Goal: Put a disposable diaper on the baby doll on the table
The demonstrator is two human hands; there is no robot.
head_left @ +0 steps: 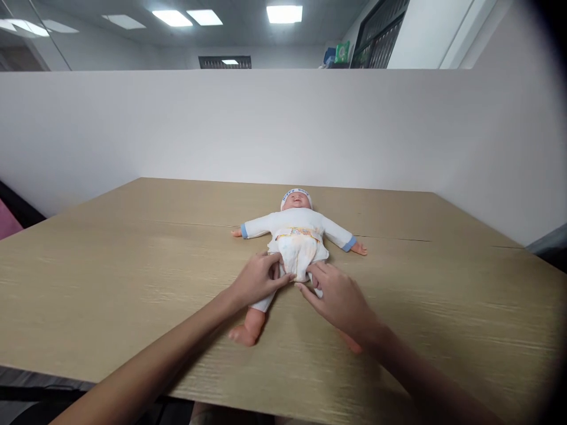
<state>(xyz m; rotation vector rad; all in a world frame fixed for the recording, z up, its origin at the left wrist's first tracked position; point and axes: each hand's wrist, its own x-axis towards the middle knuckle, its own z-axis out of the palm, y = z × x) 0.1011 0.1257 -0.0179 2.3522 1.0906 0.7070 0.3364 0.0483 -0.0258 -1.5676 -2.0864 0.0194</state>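
A baby doll (297, 223) lies on its back on the wooden table (110, 277), head away from me, arms spread. It wears a white top, a white cap with a blue band, and a white diaper (297, 251) with a coloured waistband. My left hand (259, 277) pinches the diaper's lower left edge at the doll's thigh. My right hand (339, 298) touches the diaper's lower right edge with its fingertips and covers the doll's other leg. One bare foot (243, 334) shows under my left wrist.
A white partition wall (283, 124) stands along the table's far edge. The table's near edge runs just below my forearms. A pink object (6, 221) sits at the far left, off the table.
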